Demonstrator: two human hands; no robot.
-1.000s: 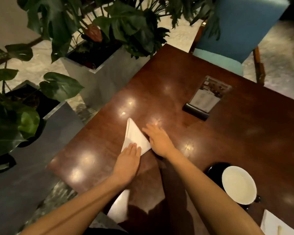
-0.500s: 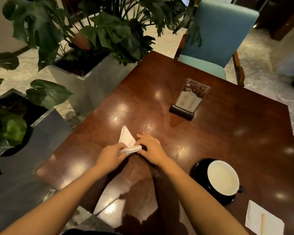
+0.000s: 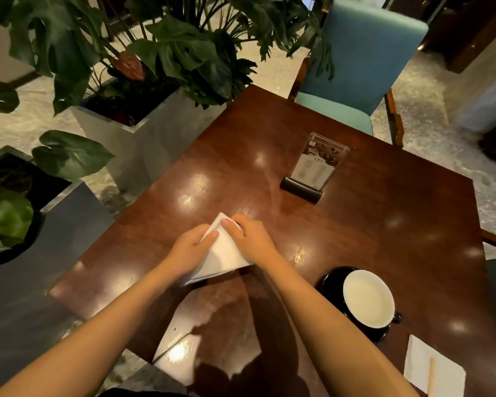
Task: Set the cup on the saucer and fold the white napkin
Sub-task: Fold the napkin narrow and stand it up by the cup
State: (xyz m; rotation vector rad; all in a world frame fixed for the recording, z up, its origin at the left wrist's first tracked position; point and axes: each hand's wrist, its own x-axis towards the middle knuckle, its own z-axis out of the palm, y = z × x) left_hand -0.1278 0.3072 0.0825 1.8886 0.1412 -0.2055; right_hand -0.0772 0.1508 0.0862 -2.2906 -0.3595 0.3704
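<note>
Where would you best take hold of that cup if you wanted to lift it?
By its small dark handle, coming in from the right side of the cup. The handle sticks out there, toward the table's edge, and nothing stands in the way. The cup sits upright on its black saucer, so a pinching grip on the handle, then a straight lift, would probably keep it level.

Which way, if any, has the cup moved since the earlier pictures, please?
No; the cup sits on the saucer, as before, near-right of the menu stand.
</note>
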